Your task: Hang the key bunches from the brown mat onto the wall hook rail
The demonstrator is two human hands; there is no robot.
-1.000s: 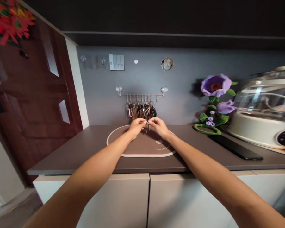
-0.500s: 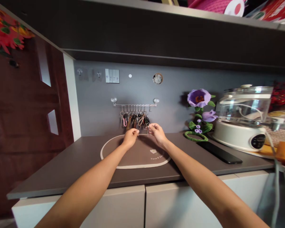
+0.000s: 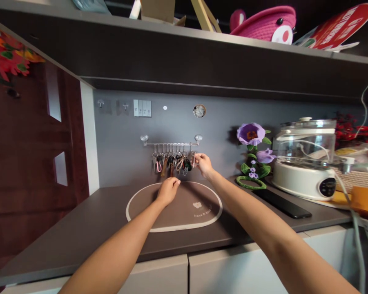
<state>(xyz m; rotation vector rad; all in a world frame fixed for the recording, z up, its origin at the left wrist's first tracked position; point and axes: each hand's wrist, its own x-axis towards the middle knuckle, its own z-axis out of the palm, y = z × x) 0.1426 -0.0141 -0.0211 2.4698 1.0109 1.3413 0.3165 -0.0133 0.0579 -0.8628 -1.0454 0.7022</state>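
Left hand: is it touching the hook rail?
Apart. The head view shows the left hand well below the hook rail, with the hanging keychains showing between them in the picture.

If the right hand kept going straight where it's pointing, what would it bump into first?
Past its key ring, the right hand would probably bump the dark key bunch hanging just to the left. Depth is unclear, so maybe the wall first.
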